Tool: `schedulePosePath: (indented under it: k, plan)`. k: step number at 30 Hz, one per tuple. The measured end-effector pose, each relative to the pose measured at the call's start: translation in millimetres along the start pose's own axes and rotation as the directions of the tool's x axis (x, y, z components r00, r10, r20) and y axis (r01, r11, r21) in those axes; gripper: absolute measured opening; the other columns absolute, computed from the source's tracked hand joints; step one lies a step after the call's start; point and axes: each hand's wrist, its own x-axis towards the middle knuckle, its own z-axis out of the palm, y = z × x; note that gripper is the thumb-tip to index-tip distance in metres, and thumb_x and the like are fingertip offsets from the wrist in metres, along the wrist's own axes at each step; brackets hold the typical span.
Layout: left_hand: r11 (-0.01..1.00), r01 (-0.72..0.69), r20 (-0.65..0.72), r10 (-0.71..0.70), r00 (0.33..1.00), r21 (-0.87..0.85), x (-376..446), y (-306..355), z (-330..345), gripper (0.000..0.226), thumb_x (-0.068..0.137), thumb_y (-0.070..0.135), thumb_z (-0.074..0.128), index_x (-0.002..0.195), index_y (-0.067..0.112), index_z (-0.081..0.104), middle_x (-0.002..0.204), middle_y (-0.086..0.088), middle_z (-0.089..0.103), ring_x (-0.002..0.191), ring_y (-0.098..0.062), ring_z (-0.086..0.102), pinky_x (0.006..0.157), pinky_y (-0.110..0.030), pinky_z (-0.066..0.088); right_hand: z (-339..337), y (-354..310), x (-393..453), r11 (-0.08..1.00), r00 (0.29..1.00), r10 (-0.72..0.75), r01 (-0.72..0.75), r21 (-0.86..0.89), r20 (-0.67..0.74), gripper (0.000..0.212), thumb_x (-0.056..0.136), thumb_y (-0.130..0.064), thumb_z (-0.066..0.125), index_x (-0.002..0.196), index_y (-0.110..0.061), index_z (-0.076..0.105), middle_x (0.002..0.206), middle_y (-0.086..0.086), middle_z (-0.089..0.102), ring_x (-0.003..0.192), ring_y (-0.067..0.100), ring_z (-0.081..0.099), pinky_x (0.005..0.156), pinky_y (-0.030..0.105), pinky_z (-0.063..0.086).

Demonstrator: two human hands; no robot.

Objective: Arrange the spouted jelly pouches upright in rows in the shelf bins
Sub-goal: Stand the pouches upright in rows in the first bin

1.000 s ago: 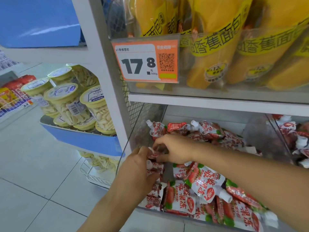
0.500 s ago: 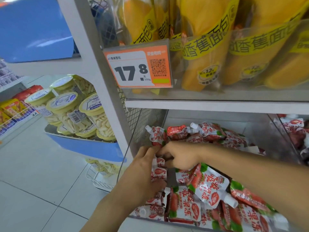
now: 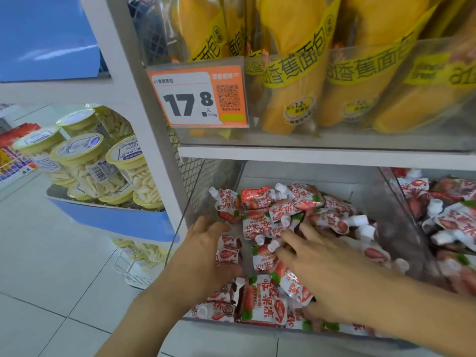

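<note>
While the jelly pouches [image 3: 260,222] lie heaped in the clear shelf bin [image 3: 401,228] on the lower shelf, spouts pointing every way, only a short row is held upright against the bin's left wall. That row of upright pouches [image 3: 226,249] is steadied by the left hand [image 3: 203,256], whose palm rests against it with the fingers loosely extended and nothing gripped. The right hand [image 3: 327,269] is spread flat over the loose pile near the middle, fingers straight and apart, with no pouch pinched. The two hands are kept a little apart.

For the step to go well, one pouch should be picked from the top of the pile by its body rather than its white cap [image 3: 273,244], turned spout-up, and slid in beside the braced row. The brace should probably be kept firm, since the soft pouches look likely to slump. A second bin [image 3: 438,210] to the right is seen equally jumbled.
</note>
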Motion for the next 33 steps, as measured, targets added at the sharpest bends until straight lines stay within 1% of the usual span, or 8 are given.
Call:
schedulePosePath:
  k: [6,11,13,16,20,27,30,33]
  plan:
    - [0.971,-0.180,0.111,0.199,0.974,-0.160,-18,39,-10,0.043,0.072,0.046,0.078,0.111,0.039,0.062,0.102,0.025,0.057,0.094,0.004,0.057,0.082,-0.016,0.047,-11,37,-22,0.858,0.971,0.172,-0.065,0.509,-0.167,0.059,0.081,-0.046,0.066,0.137,-0.034,0.050,0.127,-0.011,0.063,0.108,0.007,0.062,0.097,0.025,0.051]
    - [0.967,-0.248,0.287,0.253,0.924,-0.053,-4,53,10,0.051,0.075,0.044,0.077,0.121,0.032,0.058,0.114,0.015,0.057,0.102,-0.003,0.052,0.078,-0.013,0.040,1,46,-32,0.372,0.933,0.333,0.000,0.928,-0.134,0.030,0.093,-0.032,0.060,0.117,-0.048,0.051,0.087,0.009,0.071,0.052,0.015,0.047,0.051,0.035,0.040]
    - [0.963,-0.265,0.363,0.266,0.893,-0.052,1,52,20,0.059,0.075,0.042,0.076,0.128,0.034,0.053,0.127,0.015,0.053,0.113,-0.005,0.050,0.087,-0.014,0.038,5,42,-33,0.338,0.911,0.371,0.046,0.940,-0.178,0.016,0.096,-0.035,0.058,0.111,-0.035,0.061,0.068,0.000,0.063,0.050,0.007,0.047,0.050,0.024,0.038]
    - [0.960,-0.272,0.431,0.275,0.859,-0.070,4,51,29,0.069,0.076,0.039,0.077,0.137,0.034,0.045,0.138,0.013,0.048,0.123,-0.009,0.048,0.100,-0.016,0.037,6,35,-33,0.427,0.911,0.368,0.013,0.904,-0.187,0.050,0.090,-0.055,0.051,0.097,-0.008,0.067,0.078,0.004,0.066,0.061,0.002,0.058,0.057,0.021,0.046]
    - [0.964,-0.261,0.406,0.256,0.877,-0.043,9,46,25,0.084,0.062,0.041,0.083,0.136,0.032,0.045,0.132,0.016,0.051,0.118,-0.007,0.051,0.095,-0.015,0.039,5,34,-37,0.103,0.904,0.425,0.011,0.995,-0.054,0.022,0.091,-0.031,0.062,0.100,-0.012,0.069,0.104,0.000,0.072,0.071,0.015,0.076,0.050,0.011,0.048]
    - [0.944,-0.088,0.122,0.133,0.984,-0.318,-12,40,-27,0.045,0.059,0.034,0.082,0.101,0.035,0.067,0.093,0.013,0.068,0.085,-0.004,0.067,0.074,-0.020,0.055,5,39,-40,-0.101,0.877,0.479,0.096,0.990,-0.037,0.020,0.083,-0.024,0.075,0.102,-0.017,0.077,0.101,-0.005,0.077,0.076,0.028,0.075,0.070,0.037,0.063]
    - [0.870,-0.050,-0.046,0.031,0.998,-0.490,-23,24,-48,0.043,0.058,0.044,0.077,0.099,0.035,0.068,0.093,0.004,0.071,0.085,-0.012,0.070,0.077,-0.023,0.055,-3,35,-37,-0.076,0.859,0.502,0.160,0.984,-0.101,0.017,0.087,-0.014,0.071,0.103,-0.017,0.077,0.098,-0.004,0.077,0.077,0.020,0.074,0.064,0.034,0.063]
    - [0.842,-0.036,-0.192,-0.081,0.978,-0.538,-27,17,-51,0.055,0.055,0.057,0.073,0.102,0.031,0.067,0.097,0.007,0.070,0.087,-0.009,0.070,0.074,-0.024,0.056,-17,31,-22,0.330,0.816,0.491,0.149,0.932,-0.304,0.021,0.090,-0.028,0.071,0.110,-0.027,0.074,0.097,-0.016,0.076,0.080,0.009,0.073,0.069,0.027,0.059]
